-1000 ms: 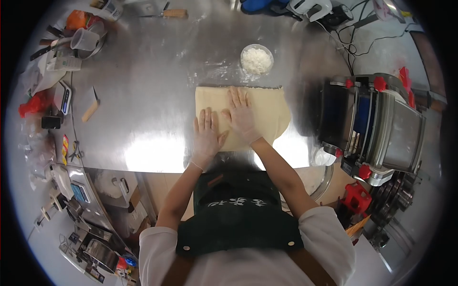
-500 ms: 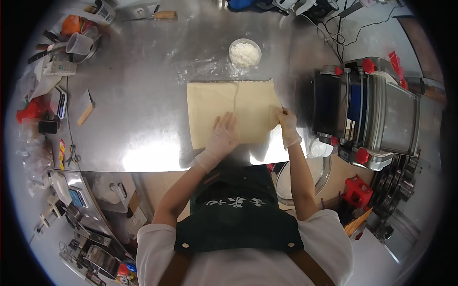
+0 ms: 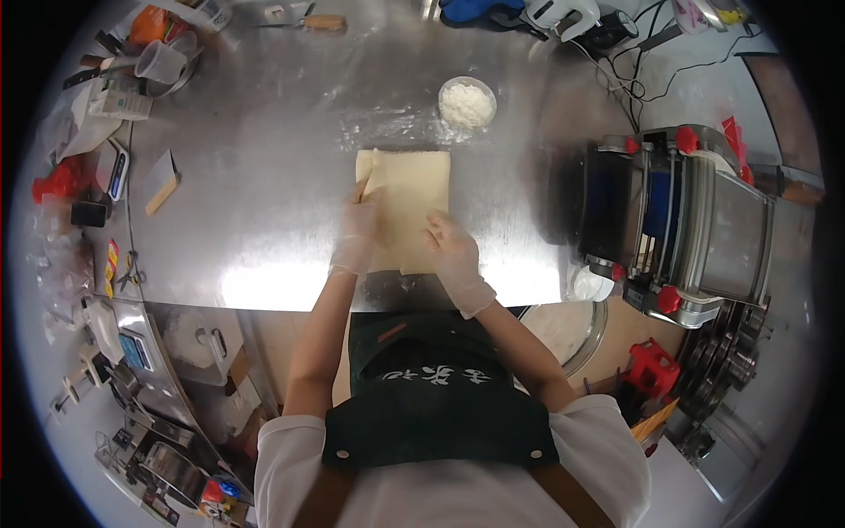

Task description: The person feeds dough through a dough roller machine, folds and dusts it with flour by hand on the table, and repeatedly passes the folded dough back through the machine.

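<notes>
A pale, folded sheet of dough [image 3: 409,198] lies on the metal table in front of me. My left hand [image 3: 356,231], in a clear glove, pinches its left edge, where a narrow flap is lifted. At the right edge is my right hand [image 3: 453,251], also gloved; its fingers are loosely bent and apart, over or just beside the dough. Whether they press on it I cannot tell. Beyond the dough stands a round tub of white flour [image 3: 466,105], with flour dusted on the table around it.
To the right stands a metal roller machine [image 3: 664,220] with red knobs. A scraper [image 3: 164,183] with a wooden handle lies on the left, near scissors [image 3: 130,271] and a small scale [image 3: 118,172]. Containers and knives crowd the far left corner; cables [image 3: 635,75] run at the back right.
The dough's right part has been folded over to the left, making the sheet narrower. My right hand came inward with it. My left hand moved from the dough's surface to its left edge.
</notes>
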`<control>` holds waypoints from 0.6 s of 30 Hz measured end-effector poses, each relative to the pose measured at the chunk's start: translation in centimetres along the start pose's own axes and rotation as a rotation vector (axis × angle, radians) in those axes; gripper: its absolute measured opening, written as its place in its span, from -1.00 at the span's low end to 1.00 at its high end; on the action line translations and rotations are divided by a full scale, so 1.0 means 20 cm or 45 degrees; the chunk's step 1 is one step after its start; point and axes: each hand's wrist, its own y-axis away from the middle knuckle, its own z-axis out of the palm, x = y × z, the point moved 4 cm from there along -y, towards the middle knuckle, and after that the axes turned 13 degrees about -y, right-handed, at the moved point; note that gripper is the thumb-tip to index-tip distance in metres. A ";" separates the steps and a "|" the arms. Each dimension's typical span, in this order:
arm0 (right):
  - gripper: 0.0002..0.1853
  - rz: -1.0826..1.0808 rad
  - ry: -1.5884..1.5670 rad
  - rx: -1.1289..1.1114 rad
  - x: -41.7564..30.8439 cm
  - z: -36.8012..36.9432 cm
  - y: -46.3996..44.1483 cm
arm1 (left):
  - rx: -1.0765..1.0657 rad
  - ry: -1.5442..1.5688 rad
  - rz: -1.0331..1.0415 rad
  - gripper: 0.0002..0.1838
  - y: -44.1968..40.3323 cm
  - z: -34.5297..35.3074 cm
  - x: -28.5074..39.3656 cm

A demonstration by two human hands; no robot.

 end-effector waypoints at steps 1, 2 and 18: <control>-0.45 -0.166 0.119 -0.033 0.00 0.02 -0.01 | 0.022 -0.014 0.058 -0.58 0.01 -0.01 0.00; -0.38 -0.335 0.238 -0.063 0.00 0.04 -0.02 | 0.044 -0.028 0.121 -0.59 0.01 -0.02 0.02; -0.72 -0.348 0.243 0.046 0.15 -0.31 -0.61 | 0.106 -1.782 1.183 -0.23 -0.05 0.24 0.17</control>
